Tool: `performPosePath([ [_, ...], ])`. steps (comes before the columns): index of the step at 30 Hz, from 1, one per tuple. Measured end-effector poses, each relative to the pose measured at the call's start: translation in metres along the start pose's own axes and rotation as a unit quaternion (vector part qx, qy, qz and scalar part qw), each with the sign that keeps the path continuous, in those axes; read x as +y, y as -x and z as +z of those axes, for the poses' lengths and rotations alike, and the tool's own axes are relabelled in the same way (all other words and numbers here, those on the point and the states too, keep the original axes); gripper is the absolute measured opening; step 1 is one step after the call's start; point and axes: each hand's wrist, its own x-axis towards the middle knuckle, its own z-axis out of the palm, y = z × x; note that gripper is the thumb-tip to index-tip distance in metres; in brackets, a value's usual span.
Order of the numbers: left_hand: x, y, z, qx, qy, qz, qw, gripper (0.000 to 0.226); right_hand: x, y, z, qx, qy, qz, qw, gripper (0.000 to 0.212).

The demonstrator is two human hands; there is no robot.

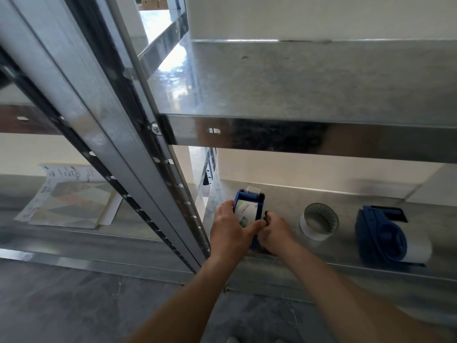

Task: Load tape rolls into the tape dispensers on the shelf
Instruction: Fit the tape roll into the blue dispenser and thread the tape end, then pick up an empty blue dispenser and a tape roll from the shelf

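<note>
Blue dispenser (250, 203) sits at the left end of the lower shelf (284, 194), near the front edge, nose pointing at the back wall. I see a tape roll (244, 212) seated in it, white face with a green-printed label, and a clear tape tab sticking up at the far end.

Left hand (231, 230) grips the dispenser's left side, fingers curled round the frame, thumb laid across the roll. Right hand (275, 231) is curled on the dispenser's right side, fingertips pinched on a small dark part; I cannot tell what that part is.

Same shelf, just right of the hands: loose roll (319, 221) standing on its flat side, hollow core up, apart from the right hand. Further right, second dispenser (380, 240), blue, lying on its side with a whitish roll in it.

Upper shelf (296, 82) overhangs the work spot. Steel upright (111, 120) crosses the left foreground just beside the left hand. Past it, a printed sheet (69, 196) lies on the neighbouring shelf.
</note>
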Motion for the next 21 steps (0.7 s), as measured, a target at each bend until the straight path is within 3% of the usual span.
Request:
performPosePath([
  [10,0.004,0.001,0.004,0.016,-0.027,0.023,0.999,0.086,-0.002,0.012,-0.010,0.024,-0.027,0.019,0.999,0.052],
  [21,0.018,0.005,0.010,0.019,-0.057,0.063,0.996,0.085,-0.006,0.027,-0.029,0.087,-0.023,-0.022,0.996,0.045],
])
